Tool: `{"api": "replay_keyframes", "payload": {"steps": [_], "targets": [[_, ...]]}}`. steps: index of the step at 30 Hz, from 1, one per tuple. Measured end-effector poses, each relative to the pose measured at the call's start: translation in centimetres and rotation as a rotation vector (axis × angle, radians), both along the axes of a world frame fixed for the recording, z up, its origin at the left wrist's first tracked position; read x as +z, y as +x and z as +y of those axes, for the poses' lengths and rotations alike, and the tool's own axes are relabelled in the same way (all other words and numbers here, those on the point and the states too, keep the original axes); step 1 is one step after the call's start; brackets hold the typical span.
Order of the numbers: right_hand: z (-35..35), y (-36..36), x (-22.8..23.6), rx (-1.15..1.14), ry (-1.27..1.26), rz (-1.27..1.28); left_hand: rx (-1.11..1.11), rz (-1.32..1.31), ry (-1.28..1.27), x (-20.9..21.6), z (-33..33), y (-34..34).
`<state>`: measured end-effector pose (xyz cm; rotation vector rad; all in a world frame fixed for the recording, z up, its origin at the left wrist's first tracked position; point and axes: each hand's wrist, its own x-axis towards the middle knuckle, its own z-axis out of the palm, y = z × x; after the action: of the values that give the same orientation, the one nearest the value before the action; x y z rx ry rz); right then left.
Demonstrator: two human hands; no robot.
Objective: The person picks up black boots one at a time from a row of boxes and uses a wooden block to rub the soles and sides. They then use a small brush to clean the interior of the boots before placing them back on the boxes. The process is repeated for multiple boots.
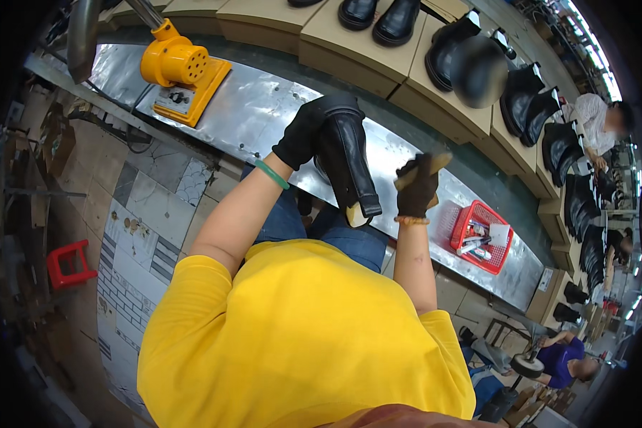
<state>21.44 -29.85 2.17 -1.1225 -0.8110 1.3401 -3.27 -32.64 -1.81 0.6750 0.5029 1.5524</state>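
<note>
Yellow shirt (299, 328) nearest, left hand (319, 127) grips a black boot (347, 160); right hand (416, 188), beside it, clutches something tan (441, 162).

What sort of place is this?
Probably a shoe workshop: shiny black boots stand on tan cardboard boxes, the person's black-gloved left hand holds another black boot, and a round-headed yellow machine sits on the silvery metal bench.

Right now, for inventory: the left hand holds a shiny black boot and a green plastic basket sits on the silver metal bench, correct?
Not green: the head view shows a red plastic basket on the silver metal bench; the left hand holds the shiny black boot.
</note>
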Motion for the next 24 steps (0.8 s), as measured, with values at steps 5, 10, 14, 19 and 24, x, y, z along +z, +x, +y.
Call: {"api": "replay_keyframes", "payload": {"steps": [5, 10, 14, 19, 24], "targets": [[1.4, -2.9, 8.9, 0.292, 0.133, 0.634, -0.131, 0.053, 0.024, -0.2, 1.1, 1.1], [3.2, -5.8, 10.9, 0.493, 0.118, 0.913, -0.017, 0.411, 0.034, 1.9, 0.7, 1.7], [3.0, -6.8, 10.8, 0.563, 0.109, 0.942, -0.003, 0.339, 0.033, 3.4, 0.0, 2.2], [3.2, -6.8, 11.7, 0.542, 0.072, 0.857, 0.082, 0.683, 0.205, 4.2, 0.5, 2.6], [2.7, -6.8, 12.7, 0.581, 0.124, 0.704, -0.115, 0.31, -0.022, 4.0, 0.8, 2.6]]}}
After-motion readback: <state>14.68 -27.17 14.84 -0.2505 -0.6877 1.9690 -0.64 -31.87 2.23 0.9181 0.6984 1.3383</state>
